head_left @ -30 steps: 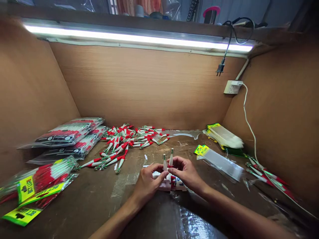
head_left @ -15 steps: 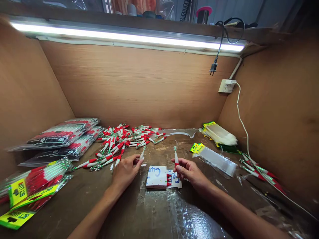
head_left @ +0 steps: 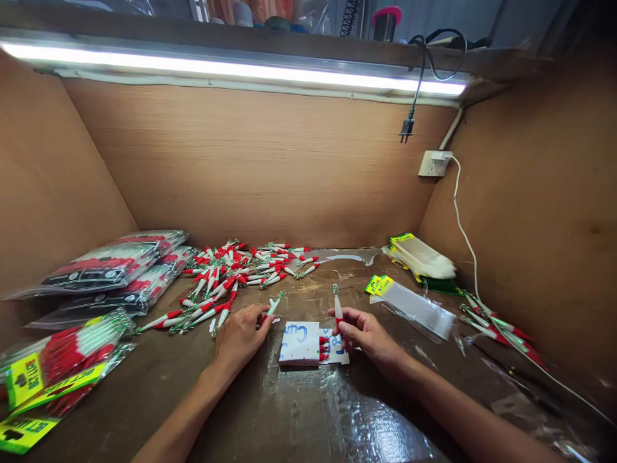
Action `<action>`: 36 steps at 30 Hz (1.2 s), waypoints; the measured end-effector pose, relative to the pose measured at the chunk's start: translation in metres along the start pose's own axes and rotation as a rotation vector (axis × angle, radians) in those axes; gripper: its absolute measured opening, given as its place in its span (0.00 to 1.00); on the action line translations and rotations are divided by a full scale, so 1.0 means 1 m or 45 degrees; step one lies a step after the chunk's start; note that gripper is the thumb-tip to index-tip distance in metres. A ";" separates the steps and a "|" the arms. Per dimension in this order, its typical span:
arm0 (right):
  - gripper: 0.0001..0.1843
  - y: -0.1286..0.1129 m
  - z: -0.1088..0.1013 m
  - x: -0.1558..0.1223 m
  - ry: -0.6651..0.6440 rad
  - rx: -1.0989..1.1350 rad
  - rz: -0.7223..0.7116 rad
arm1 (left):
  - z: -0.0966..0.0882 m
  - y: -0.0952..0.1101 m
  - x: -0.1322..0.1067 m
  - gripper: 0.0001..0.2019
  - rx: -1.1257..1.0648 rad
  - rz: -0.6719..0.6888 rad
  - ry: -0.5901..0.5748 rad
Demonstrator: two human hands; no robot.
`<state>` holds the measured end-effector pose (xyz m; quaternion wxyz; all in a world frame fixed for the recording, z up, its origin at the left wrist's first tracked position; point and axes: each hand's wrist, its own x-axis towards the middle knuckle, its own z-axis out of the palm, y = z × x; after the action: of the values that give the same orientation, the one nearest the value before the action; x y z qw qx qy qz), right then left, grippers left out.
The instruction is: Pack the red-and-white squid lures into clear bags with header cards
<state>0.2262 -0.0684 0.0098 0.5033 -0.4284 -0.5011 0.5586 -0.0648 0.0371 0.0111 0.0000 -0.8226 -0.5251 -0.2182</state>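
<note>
Keep left hand (head_left: 240, 335) and right hand (head_left: 361, 332) each pinched on one red-and-white lure (head_left: 337, 305), tips clear of white block (head_left: 299, 343) (red ends already lodged there).

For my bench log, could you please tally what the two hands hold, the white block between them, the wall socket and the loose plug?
Red-and-white lures in hand: 2, one in the left hand at, one in the right hand at
White foam block: 1
Wall socket: 1
Hanging black plug: 1
Total: 5
</note>
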 end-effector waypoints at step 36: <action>0.20 0.001 -0.002 0.003 0.235 0.094 -0.053 | 0.010 -0.014 0.004 0.17 0.085 0.040 -0.116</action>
<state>0.2275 -0.0650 0.0089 0.5742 -0.4488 -0.4406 0.5242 -0.0721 0.0497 0.0003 0.0068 -0.8393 -0.5186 -0.1628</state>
